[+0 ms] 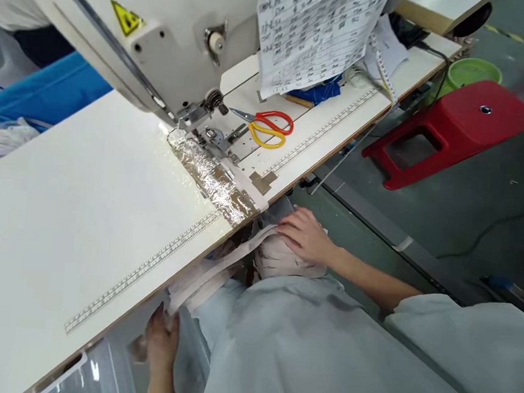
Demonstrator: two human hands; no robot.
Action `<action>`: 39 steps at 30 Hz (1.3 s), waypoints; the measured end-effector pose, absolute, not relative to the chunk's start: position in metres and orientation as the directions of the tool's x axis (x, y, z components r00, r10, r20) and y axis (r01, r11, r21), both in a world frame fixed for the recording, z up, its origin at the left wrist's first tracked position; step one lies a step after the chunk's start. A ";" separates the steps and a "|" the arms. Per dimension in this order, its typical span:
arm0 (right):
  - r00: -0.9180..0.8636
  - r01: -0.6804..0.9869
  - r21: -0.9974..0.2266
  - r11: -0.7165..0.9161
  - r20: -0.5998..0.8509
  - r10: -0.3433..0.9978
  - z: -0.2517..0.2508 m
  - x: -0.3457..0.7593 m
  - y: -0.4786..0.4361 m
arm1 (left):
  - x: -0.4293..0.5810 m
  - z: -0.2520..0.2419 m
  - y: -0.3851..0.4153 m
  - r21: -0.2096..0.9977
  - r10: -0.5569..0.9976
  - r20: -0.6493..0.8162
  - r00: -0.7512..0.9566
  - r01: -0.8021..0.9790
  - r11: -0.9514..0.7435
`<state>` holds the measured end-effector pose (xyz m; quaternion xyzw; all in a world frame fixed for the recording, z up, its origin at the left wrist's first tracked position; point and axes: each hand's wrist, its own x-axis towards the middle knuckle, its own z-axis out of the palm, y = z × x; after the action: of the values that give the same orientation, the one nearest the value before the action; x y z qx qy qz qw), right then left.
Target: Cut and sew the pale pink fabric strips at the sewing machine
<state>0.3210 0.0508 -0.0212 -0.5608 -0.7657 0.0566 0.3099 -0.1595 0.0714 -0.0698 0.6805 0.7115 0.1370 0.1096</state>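
A long pale pink fabric strip (239, 252) stretches across my lap, just below the table's front edge. At its lower left end, my left hand (162, 337) is closed on the strip, with some fingers hidden. My right hand (308, 237) has its fingers bent over the strip's other end, gripping it on top of a bundle of similar pale strips (279, 258). The bundle rests on my lap against my light blue clothing.
A sewing machine (166, 35) stands on the white table (58, 221). Red and yellow handled scissors (268, 130) lie near its needle area. A sheet of handwritten paper (317, 36) hangs from the machine. A red stool (455, 134) and a green tub (475, 71) stand at right.
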 end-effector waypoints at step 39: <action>0.121 0.514 -0.857 -0.027 0.041 0.992 0.042 0.298 0.029 | 0.138 0.010 0.070 0.698 0.687 -0.529 0.498 -0.205 0.686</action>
<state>0.2979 0.0293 0.0417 -0.6444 -0.5841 0.3134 0.3812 0.1381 0.0701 0.0099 0.2869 0.4199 0.2730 0.8166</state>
